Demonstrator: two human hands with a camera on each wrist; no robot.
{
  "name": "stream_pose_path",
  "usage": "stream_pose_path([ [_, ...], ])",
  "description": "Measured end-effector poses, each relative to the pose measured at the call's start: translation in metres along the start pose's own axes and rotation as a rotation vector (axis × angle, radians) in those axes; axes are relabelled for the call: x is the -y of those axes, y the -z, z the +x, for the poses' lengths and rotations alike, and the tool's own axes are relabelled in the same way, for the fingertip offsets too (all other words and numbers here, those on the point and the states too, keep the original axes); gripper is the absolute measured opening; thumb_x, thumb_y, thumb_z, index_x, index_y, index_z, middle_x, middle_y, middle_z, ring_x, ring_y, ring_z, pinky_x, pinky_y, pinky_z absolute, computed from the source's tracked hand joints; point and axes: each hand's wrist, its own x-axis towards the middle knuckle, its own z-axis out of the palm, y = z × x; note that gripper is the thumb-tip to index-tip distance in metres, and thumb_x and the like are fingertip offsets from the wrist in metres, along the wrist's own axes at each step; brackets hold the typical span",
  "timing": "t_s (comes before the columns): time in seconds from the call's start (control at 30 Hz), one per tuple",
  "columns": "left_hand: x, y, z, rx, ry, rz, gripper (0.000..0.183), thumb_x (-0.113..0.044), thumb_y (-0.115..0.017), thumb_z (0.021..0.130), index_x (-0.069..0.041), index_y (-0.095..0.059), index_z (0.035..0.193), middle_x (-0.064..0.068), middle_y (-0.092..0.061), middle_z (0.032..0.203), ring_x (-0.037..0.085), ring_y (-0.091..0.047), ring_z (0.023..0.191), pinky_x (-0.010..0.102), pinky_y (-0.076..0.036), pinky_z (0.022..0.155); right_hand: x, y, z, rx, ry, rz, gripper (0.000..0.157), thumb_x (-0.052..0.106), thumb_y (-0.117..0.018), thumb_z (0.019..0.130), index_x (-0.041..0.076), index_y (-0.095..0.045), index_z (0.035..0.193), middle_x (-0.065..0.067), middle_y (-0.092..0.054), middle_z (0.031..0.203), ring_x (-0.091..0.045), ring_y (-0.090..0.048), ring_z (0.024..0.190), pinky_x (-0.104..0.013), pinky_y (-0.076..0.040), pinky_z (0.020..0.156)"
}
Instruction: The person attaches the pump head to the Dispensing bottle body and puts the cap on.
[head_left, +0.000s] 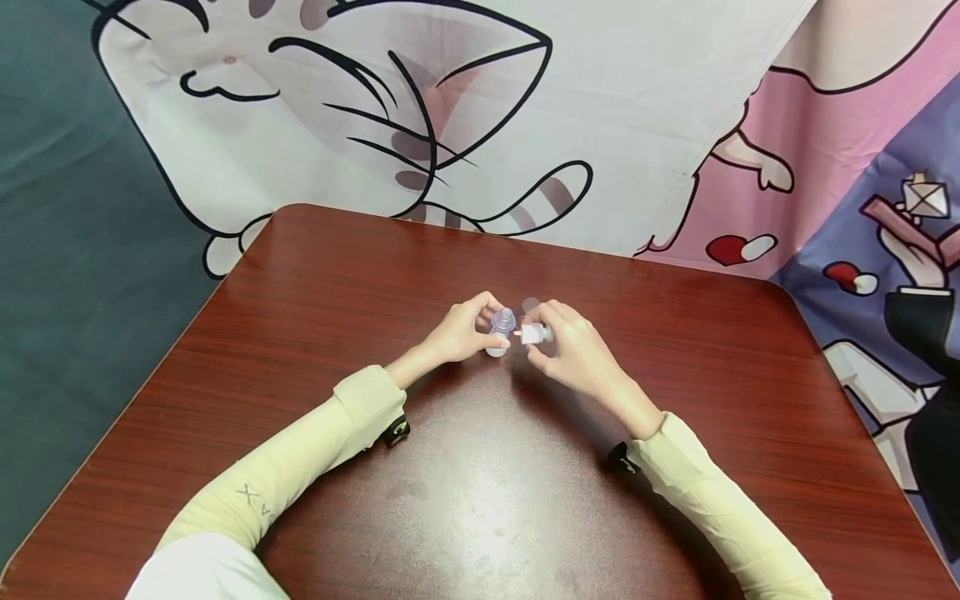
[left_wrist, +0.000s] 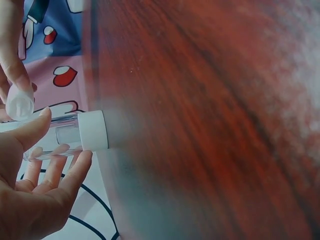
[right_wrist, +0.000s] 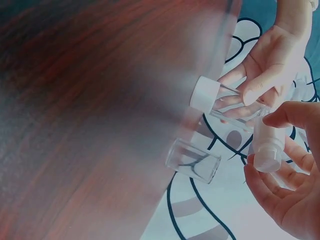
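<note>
My left hand (head_left: 463,332) holds a small clear bottle (head_left: 502,322) upright on the table, thumb on one side and fingers on the other. Its neck points up, and a white base (left_wrist: 94,130) rings its bottom. Just right of it, my right hand (head_left: 576,348) pinches a small white stepped cylinder (right_wrist: 269,140) between thumb and fingers. The cylinder lies sideways, with a thin tip toward the bottle. Behind the right fingers stands a clear cap (right_wrist: 193,161) on the table, partly hidden in the head view.
The reddish-brown wooden table (head_left: 360,275) has rounded far corners. A cartoon cat cloth (head_left: 637,108) hangs behind its back edge. Black wrist cameras (head_left: 396,431) sit under both cuffs, close over the tabletop.
</note>
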Motion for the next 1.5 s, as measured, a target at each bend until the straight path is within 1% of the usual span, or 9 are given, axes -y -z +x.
stream_pose_path([
  [0.23,0.000,0.000,0.001,-0.001,0.015,0.003,0.044,-0.011,-0.078,0.078,-0.002,-0.054,0.114,0.017,-0.066,0.108,0.028,-0.066,0.096,0.036,-0.054,0.088,0.004,0.002,0.000,-0.022,-0.004,0.014,0.032,0.006,-0.073,0.073,0.008,-0.059,0.102,-0.003,-0.061,0.093,-0.017,-0.053,0.083,-0.034,-0.047,0.072],
  [0.53,0.002,0.000,0.001,0.002,0.031,0.004,0.045,-0.011,-0.078,0.079,-0.001,-0.054,0.115,0.017,-0.066,0.110,0.028,-0.066,0.097,0.036,-0.053,0.089,0.005,0.004,0.002,-0.038,0.003,0.029,0.028,0.006,-0.071,0.074,0.009,-0.058,0.099,-0.001,-0.058,0.090,-0.015,-0.051,0.081,-0.032,-0.046,0.071],
  [0.73,0.001,0.000,0.002,0.012,0.045,-0.002,0.046,-0.010,-0.079,0.078,0.000,-0.055,0.116,0.017,-0.065,0.110,0.028,-0.066,0.098,0.037,-0.053,0.090,0.006,0.005,0.005,-0.057,0.015,0.047,0.028,0.004,-0.070,0.075,0.008,-0.058,0.100,-0.003,-0.060,0.094,-0.016,-0.053,0.084,-0.034,-0.047,0.073],
  [0.93,0.001,0.001,0.002,0.012,0.047,0.001,0.045,-0.010,-0.078,0.079,0.001,-0.055,0.116,0.018,-0.065,0.110,0.029,-0.065,0.098,0.037,-0.053,0.089,0.007,0.005,0.007,-0.078,0.018,0.066,0.028,0.003,-0.071,0.075,0.008,-0.059,0.100,-0.003,-0.062,0.096,-0.015,-0.053,0.083,-0.031,-0.047,0.071],
  [1.13,0.001,0.001,0.002,0.012,0.050,0.002,0.045,-0.011,-0.078,0.079,0.001,-0.055,0.116,0.018,-0.066,0.110,0.029,-0.066,0.098,0.037,-0.053,0.089,0.008,0.004,0.009,-0.092,0.008,0.075,0.028,0.003,-0.071,0.076,0.008,-0.059,0.100,-0.003,-0.062,0.095,-0.015,-0.052,0.083,-0.031,-0.046,0.071],
  [1.5,0.003,0.000,0.004,0.013,0.049,-0.016,0.045,-0.009,-0.078,0.078,0.001,-0.055,0.115,0.018,-0.066,0.109,0.028,-0.066,0.096,0.036,-0.054,0.088,0.011,0.003,0.015,-0.099,-0.034,0.079,0.028,0.004,-0.073,0.076,0.008,-0.060,0.100,-0.003,-0.061,0.094,-0.015,-0.053,0.084,-0.032,-0.047,0.072],
])
